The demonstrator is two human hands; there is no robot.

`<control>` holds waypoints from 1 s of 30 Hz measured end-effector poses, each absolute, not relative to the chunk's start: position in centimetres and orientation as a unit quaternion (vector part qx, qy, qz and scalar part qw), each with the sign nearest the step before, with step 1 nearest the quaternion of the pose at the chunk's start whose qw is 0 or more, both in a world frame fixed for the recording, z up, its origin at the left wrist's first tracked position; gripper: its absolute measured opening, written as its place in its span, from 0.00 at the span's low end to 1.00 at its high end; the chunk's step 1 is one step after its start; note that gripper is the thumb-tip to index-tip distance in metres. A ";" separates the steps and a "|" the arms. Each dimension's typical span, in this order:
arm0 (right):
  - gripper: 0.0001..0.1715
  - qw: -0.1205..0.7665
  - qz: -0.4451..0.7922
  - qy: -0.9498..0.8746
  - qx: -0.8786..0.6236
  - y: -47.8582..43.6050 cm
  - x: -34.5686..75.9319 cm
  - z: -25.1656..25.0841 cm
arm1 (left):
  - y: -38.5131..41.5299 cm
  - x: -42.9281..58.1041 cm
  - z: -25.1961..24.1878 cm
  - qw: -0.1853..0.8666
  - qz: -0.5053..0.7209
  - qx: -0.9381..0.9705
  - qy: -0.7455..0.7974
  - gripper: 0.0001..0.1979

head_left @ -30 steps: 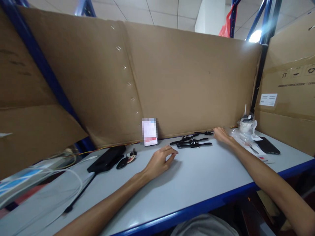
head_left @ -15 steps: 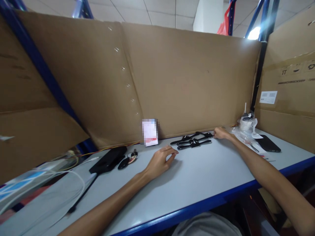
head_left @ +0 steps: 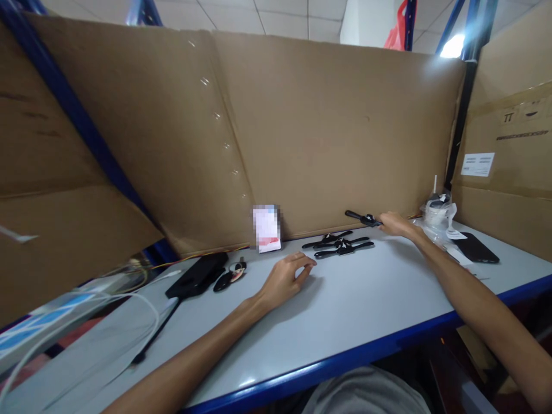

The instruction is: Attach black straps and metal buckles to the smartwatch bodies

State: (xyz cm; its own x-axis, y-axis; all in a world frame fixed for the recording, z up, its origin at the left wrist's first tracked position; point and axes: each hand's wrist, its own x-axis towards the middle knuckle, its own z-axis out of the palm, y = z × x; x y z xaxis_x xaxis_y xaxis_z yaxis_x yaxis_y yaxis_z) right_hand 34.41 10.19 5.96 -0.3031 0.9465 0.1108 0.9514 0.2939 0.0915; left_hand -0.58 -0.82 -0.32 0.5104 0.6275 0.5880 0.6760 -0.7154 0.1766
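Right hand (head_left: pixel 393 223) has a black tool (head_left: pixel 360 217) in its grip, left hand (head_left: pixel 285 278) narrowly parted, carton label (head_left: pixel 478 164) illegible

Right end of black tool (head_left: pixel 361 218) hidden in right hand (head_left: pixel 394 223); white card (head_left: pixel 267 227) blurred.

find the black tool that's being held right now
In the head view, right of centre, the black tool is in the right hand, before the cardboard panel.

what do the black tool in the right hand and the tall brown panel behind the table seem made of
Black tool in the right hand: perhaps painted metal or plastic; dark surface with faint sheen, too small to settle. Tall brown panel: likely cardboard, matte, from its colour and long crease.
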 end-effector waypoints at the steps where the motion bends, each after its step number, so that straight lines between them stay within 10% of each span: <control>1: 0.16 0.028 -0.073 -0.809 -0.583 10.0 34.2 6.2 | -0.8 -0.6 -0.3 0.037 -0.325 -0.867 -0.375 0.11; 12: 0.11 -0.063 0.305 -0.880 -0.359 7.9 30.0 4.2 | -1.0 -0.5 -0.1 0.030 -0.333 -0.867 -0.371 0.11; 30: 0.15 0.001 -0.001 -0.896 -0.443 9.4 29.2 1.7 | -0.8 -0.5 -0.3 0.032 -0.313 -0.870 -0.379 0.11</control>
State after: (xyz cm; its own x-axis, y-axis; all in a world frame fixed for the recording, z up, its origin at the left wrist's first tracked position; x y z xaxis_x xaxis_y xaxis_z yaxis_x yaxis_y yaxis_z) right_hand 29.21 9.45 1.75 -0.6072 0.7946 0.0031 0.7946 0.6072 0.0004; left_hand -0.52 -0.82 -0.31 0.5168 0.6404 0.5682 0.6802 -0.7102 0.1818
